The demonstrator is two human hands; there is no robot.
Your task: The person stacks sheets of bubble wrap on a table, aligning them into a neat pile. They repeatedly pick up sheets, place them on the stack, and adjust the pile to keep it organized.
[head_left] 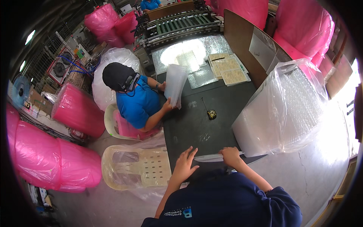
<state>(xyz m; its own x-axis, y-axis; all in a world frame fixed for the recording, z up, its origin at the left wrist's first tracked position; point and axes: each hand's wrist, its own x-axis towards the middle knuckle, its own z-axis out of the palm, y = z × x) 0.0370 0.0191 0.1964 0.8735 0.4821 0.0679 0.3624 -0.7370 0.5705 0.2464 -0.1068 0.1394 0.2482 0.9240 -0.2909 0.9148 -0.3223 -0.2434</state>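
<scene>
Both hands meet a thin clear stack (211,156): right hand (230,154) clamped on it, left hand (184,163) flat, fingers apart.

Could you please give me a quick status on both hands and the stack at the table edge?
Left hand flat, open on dark table. Right hand gripping thin stack of clear bags. Tape measure and big bagged bundle nearby, clear of hands.

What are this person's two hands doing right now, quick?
Left hand: open, fingers spread flat on the dark table.
Right hand: closed on the edge of a thin clear stack of bags.
</scene>
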